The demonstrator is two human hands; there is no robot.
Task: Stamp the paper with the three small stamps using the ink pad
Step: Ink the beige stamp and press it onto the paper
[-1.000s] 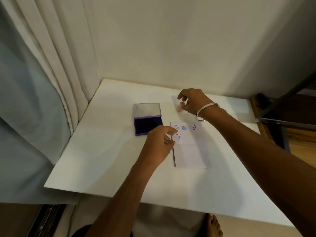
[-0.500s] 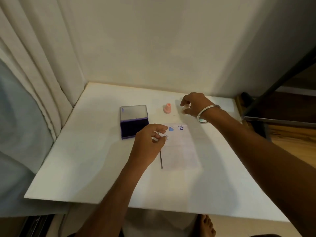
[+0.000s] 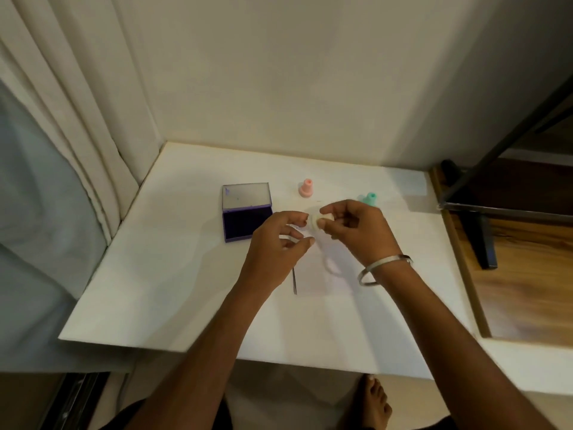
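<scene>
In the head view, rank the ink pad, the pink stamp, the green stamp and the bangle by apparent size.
1. ink pad, open, clearly largest.
2. bangle, though it sits nearer the camera.
3. pink stamp and green stamp: they look alike, and the right hand partly covers the green one, so unranked.

The table (image 3: pixel 173 274) looks smooth and matt white. The ink pad (image 3: pixel 246 211) has a glossy lid and a dark, matt pad inside. The pink stamp (image 3: pixel 306 188) and green stamp (image 3: pixel 369 199) look like smooth plastic. The bangle (image 3: pixel 384 268) is shiny metal. Far left hangs cloth curtain (image 3: pixel 77 119); the right floor (image 3: pixel 527 274) is polished wood.
</scene>
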